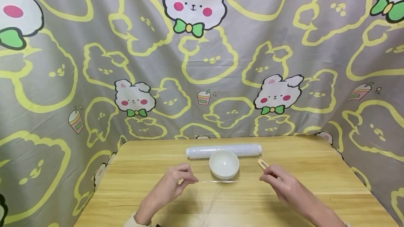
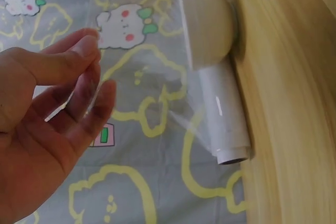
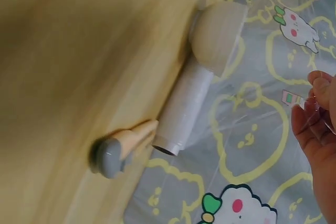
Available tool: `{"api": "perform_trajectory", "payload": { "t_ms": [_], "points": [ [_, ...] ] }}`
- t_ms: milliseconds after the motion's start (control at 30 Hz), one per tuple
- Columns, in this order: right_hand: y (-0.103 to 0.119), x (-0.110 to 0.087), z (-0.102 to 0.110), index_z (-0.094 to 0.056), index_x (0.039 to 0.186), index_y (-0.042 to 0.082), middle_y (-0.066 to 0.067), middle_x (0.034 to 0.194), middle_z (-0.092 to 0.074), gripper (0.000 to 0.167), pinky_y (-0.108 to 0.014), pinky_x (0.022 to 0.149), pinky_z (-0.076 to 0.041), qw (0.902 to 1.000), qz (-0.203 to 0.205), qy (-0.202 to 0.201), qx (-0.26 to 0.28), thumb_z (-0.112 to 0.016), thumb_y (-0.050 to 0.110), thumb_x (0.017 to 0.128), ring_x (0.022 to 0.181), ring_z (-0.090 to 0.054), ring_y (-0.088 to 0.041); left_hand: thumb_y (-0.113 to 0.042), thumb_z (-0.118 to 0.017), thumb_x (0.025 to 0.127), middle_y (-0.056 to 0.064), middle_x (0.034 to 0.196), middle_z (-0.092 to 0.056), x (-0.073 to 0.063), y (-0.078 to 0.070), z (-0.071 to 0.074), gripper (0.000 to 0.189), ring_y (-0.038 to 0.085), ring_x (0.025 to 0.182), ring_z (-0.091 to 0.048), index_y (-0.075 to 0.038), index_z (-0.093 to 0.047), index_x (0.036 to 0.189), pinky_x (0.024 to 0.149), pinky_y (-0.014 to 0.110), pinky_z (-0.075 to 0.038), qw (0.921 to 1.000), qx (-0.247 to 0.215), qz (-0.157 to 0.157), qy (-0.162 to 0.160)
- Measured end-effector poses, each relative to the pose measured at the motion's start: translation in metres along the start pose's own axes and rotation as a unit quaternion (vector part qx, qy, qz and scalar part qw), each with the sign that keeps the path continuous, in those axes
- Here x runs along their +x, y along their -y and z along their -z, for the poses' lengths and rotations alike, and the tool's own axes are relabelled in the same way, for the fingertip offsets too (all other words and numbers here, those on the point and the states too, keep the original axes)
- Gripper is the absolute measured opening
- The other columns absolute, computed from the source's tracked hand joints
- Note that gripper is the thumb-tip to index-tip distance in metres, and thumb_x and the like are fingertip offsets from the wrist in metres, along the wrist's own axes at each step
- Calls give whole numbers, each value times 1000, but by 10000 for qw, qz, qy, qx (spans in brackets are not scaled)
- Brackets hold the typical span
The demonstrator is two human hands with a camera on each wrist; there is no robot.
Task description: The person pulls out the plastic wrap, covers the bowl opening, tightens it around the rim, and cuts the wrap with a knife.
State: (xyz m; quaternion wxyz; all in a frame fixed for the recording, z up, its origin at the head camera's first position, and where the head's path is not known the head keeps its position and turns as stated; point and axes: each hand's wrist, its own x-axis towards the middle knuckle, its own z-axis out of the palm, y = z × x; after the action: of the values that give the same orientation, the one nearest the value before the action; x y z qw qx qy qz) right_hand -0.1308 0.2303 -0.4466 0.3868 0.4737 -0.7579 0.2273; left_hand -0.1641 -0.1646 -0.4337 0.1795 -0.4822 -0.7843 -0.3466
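A thin clear sheet of plastic wrap (image 1: 217,181) stretches between my two hands, its near edge a faint bright line in the head view. My left hand (image 1: 172,185) pinches its left side between thumb and fingertips, the other fingers loosely bent in the left wrist view. On the other side my right hand (image 1: 287,186) pinches the film too, partly cut off in the right wrist view. Just beyond the line of film stands a white bowl (image 1: 224,164), upright, its inside visible from above. The film runs back over the bowl toward the roll of plastic wrap (image 1: 199,152).
The roll lies crosswise behind the bowl on the wooden table (image 1: 142,157). A small tool with a cream-orange handle and grey end (image 3: 123,150) lies on the table, partly behind my right hand in the head view. A patterned grey curtain (image 1: 208,115) encloses the table's back and sides.
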Motion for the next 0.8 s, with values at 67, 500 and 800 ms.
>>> {"api": "perform_trajectory", "payload": {
  "t_ms": [67,500,800],
  "points": [
    [1,-4,-3,-72,100,4,-4,100,-62,35,-15,77,-52,9999,155,-5,-15,-39,9,111,89,-59,-14,9,-81,80,-7,82,-58,-3,0,-2,23,2,80,-61,-12,-81,91,71,8,-53,9999,78,-86,118],
    [4,-34,-17,-70,103,14,5,104,-58,40,-14,76,-49,9978,-116,638,-104,-30,10,110,92,-55,-7,1,-83,80,-8,83,-58,-17,2,-25,14,-1,81,-57,-13,-80,84,79,1,-47,9935,894,-456,529],
    [2,-48,-27,-68,104,19,8,102,-55,35,-10,74,-43,9949,-285,964,-5,-34,16,112,88,-49,-3,6,-85,76,-7,82,-60,-21,5,-36,18,0,78,-56,-11,-81,81,77,2,-47,9940,812,-365,627]
  ]
}}
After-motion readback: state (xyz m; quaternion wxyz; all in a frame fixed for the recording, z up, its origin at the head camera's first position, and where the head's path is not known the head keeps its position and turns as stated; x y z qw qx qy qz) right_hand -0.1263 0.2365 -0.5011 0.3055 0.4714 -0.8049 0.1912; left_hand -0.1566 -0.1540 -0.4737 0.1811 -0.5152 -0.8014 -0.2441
